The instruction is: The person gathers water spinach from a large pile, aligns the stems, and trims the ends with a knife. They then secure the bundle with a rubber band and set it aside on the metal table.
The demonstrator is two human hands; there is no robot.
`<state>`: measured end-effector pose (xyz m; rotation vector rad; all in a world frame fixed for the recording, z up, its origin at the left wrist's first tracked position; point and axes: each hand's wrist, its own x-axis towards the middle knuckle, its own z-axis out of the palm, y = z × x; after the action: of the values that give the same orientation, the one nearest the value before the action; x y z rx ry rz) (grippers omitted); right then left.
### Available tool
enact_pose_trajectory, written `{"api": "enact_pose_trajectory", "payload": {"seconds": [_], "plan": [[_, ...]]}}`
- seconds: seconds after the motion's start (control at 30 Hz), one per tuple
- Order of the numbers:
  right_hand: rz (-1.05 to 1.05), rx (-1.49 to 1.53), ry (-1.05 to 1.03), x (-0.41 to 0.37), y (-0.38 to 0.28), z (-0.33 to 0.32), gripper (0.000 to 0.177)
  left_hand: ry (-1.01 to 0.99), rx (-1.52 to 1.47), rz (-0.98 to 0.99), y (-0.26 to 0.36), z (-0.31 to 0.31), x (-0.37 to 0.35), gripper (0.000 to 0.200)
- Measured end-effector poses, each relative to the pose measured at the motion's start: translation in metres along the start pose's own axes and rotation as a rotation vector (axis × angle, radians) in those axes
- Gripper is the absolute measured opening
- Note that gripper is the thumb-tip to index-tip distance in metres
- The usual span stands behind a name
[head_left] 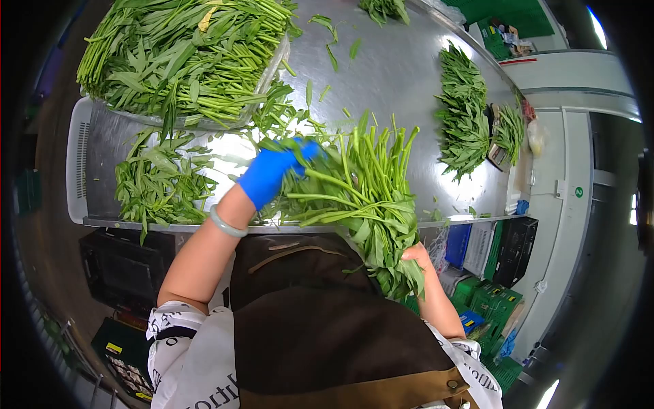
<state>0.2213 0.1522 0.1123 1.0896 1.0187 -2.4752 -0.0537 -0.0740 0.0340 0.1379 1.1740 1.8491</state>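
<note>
My right hand, bare, is wrapped round the leafy end of a thick bunch of water spinach. The bunch tilts over the table's front edge, cut stems pointing away from me. My left hand, in a blue glove, is closed on some leafy stems at the bunch's left side; motion blurs its fingertips. Loose leaves and cut bits lie on the metal beyond it. To the left is a pile of loose leaves. A large heap of water spinach fills a clear-lined container behind that.
The steel table has a raised front edge. On its right lie a row of leafy bunches and another bunch on what looks like a small scale. Green crates stand below right, a black crate below left.
</note>
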Motion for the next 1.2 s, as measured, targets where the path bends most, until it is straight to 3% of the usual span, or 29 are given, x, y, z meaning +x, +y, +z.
{"api": "enact_pose_trajectory", "payload": {"seconds": [0.1,0.17,0.27,0.37,0.5,0.53,0.63,0.73,0.83,0.87,0.9,0.93,0.97,1.0,1.1,1.2], "plan": [[-0.002,0.021,0.004,-0.002,0.005,-0.016,0.084,0.223,-0.501,0.120,0.020,-0.021,0.004,0.026],[-0.033,0.051,-0.062,-0.001,0.007,-0.016,0.081,0.328,-0.672,0.106,0.029,-0.033,0.007,0.027],[-0.040,0.145,-0.098,0.000,0.009,-0.013,0.078,0.261,-0.421,0.076,0.017,-0.042,0.002,0.027],[0.004,0.211,-0.166,0.013,0.014,-0.029,0.075,0.217,0.153,0.059,0.015,-0.021,-0.013,0.028],[-0.047,0.180,-0.124,0.023,0.019,-0.024,0.070,-0.035,0.377,0.116,0.014,0.007,-0.023,0.042],[-0.052,0.198,-0.147,0.024,0.017,-0.017,0.069,-0.048,0.410,0.129,0.009,0.012,-0.021,0.053],[-0.039,0.155,-0.037,0.026,0.018,-0.011,0.068,0.082,0.602,0.411,-0.019,0.037,-0.010,0.057],[-0.017,0.022,0.070,0.028,0.011,0.004,0.071,0.081,0.986,0.472,-0.023,0.049,0.000,0.049],[-0.003,0.010,0.081,0.028,0.004,0.014,0.074,0.058,0.800,0.455,-0.025,0.039,0.008,0.034],[-0.002,0.024,0.051,0.028,0.007,0.007,0.074,0.240,0.843,0.400,-0.030,0.024,0.014,0.028],[-0.002,0.038,0.021,0.027,0.009,0.002,0.075,0.391,0.964,0.488,-0.024,0.011,0.018,0.028],[-0.009,0.087,-0.020,0.027,0.011,0.002,0.073,0.556,0.654,0.390,-0.027,-0.006,0.026,0.030],[0.004,0.101,-0.058,0.026,0.013,-0.005,0.073,0.600,0.594,0.278,-0.020,-0.030,0.032,0.036],[0.019,0.115,-0.096,0.025,0.015,-0.015,0.072,0.635,0.343,0.238,-0.009,-0.042,0.031,0.041],[-0.008,0.146,-0.101,0.022,0.015,-0.009,0.071,0.679,0.477,0.248,-0.014,-0.088,0.027,0.041],[-0.042,0.182,-0.165,0.022,0.017,-0.010,0.069,0.365,0.855,-0.080,-0.013,-0.101,0.006,0.043]]}}
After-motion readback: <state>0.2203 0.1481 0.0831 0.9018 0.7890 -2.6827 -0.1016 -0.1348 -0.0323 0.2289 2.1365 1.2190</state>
